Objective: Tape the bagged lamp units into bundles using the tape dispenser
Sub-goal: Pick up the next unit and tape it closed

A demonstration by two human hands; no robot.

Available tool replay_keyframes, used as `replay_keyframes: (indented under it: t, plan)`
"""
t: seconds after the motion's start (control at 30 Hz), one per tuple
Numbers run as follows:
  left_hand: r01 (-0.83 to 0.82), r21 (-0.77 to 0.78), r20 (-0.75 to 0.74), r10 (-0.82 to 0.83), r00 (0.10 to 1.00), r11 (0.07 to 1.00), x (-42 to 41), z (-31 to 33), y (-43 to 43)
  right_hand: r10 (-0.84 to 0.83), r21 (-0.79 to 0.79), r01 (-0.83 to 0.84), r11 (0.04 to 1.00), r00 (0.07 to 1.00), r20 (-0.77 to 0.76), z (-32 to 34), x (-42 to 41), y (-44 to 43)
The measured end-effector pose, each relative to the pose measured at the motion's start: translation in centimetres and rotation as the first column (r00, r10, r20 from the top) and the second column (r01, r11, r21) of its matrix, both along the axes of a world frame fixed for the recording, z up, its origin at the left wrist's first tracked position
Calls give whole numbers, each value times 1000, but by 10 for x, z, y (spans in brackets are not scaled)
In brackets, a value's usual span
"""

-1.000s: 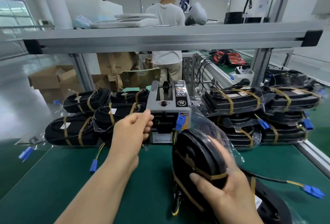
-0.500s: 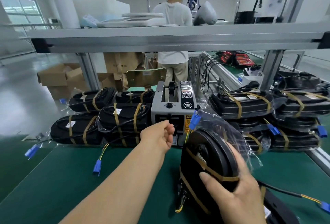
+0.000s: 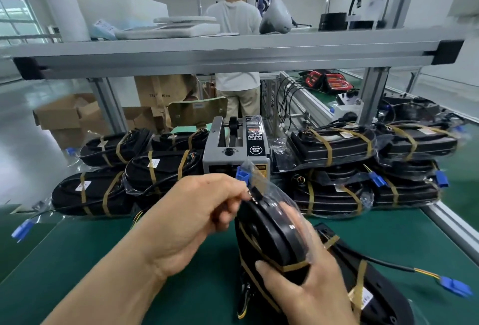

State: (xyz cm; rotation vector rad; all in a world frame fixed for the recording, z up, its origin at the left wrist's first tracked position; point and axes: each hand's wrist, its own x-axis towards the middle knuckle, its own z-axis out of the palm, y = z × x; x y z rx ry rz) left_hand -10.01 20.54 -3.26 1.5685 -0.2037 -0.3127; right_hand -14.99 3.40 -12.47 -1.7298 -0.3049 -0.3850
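A right hand (image 3: 311, 293) grips the bagged lamp unit (image 3: 272, 236) on edge on the green counter (image 3: 77, 247), near the tape dispenser (image 3: 236, 148), steadying it while the left hand (image 3: 191, 218) pinches its top, apparently for taping.

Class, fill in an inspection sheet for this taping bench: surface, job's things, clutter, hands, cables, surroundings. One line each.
Surface: green mat, metal rail on the right edge.
Job's things: tape dispenser at the back; taped bundles stacked either side; bagged lamp unit upright in front.
Clutter: nothing seen.
Hands: right hand grips the lamp unit; left hand, fingers curled, at its top edge.
Cables: blue plug on a black cable, lower right.
Surroundings: shelf overhead, cardboard boxes, person standing behind.
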Motion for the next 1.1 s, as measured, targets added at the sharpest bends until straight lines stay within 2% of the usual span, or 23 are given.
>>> replay_keyframes:
  t: [0.07, 0.17, 0.37, 1.1]
  plan:
    - [-8, 114, 33, 4, 999, 993, -7, 9, -1, 0, -9, 0, 1000, 1000, 24, -1, 0, 2]
    - [-50, 159, 51, 42, 998, 986, -7, 11, -3, -22, -29, 24, 999, 997, 70, -1, 0, 4]
    - [-102, 154, 82, 90, 993, 983, -7, 10, -11, 11, -31, -11, 999, 1000, 3, -8, -1, 4]
    - [-230, 200, 227, 183, 956, 952, -9, 2, -18, -25, -20, 24, 999, 999, -33, -12, 0, 4]
